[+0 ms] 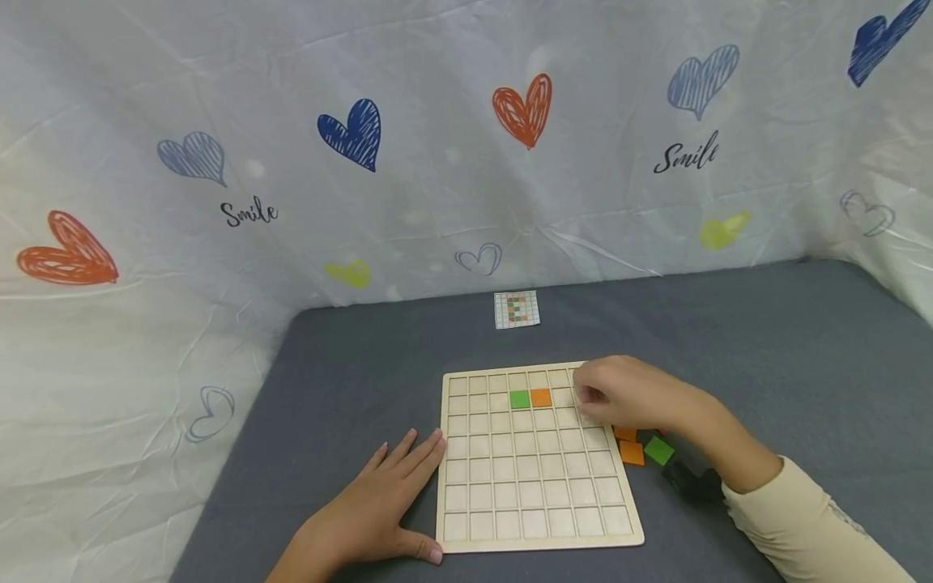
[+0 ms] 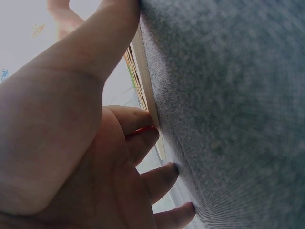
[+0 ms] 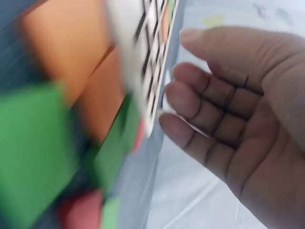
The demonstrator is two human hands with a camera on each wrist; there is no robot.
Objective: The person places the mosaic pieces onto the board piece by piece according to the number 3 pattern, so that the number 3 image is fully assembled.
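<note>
A pale wooden grid board (image 1: 535, 467) lies on the grey cloth. In its second row from the far side, a green square tile (image 1: 520, 399) and an orange square tile (image 1: 541, 397) sit side by side. My left hand (image 1: 386, 495) rests at the board's left edge with fingers spread, the thumb by the near-left corner. Over the far-right part of the board is my right hand (image 1: 628, 392). In the right wrist view its fingers (image 3: 183, 98) bend loosely, the thumb stands apart, and nothing shows between them.
Loose orange tiles (image 1: 632, 453), a green tile (image 1: 659, 450) and a red tile (image 3: 82, 212) lie right of the board, partly hidden under the right arm. Beyond the board lies a small printed grid card (image 1: 517, 310), near a white curtain (image 1: 423, 210) with hearts.
</note>
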